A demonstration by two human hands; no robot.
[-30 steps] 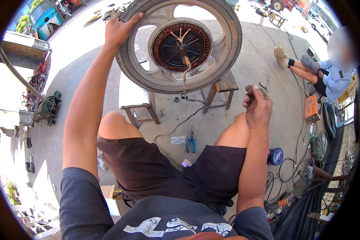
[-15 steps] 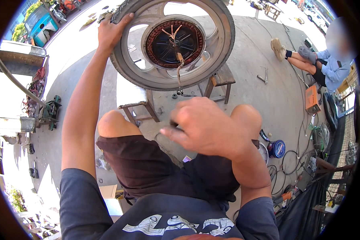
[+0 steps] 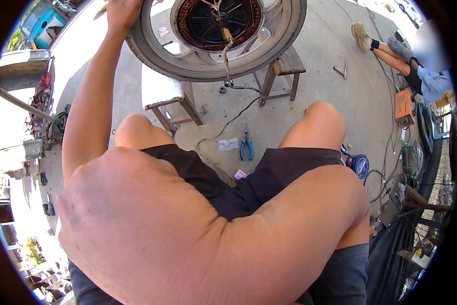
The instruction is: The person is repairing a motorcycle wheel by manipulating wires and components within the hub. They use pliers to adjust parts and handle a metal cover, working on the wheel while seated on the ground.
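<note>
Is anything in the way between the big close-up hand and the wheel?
Nothing visible stands between the right hand and the spoked hub-motor wheel. The left hand holds the wheel's left edge, off to the side.

You are wearing plain brownish-black shorts [image 3: 307, 161] and facing a dusty-grey wheel [image 3: 213, 71], whose hub [image 3: 200, 20] is showing black inside a reddish-brown coil ring [image 3: 185, 31]. The pliers [image 3: 246, 150] are showing bright blue handles, the box [image 3: 403, 108] orange, the tub [image 3: 358, 166] deep blue.
</note>
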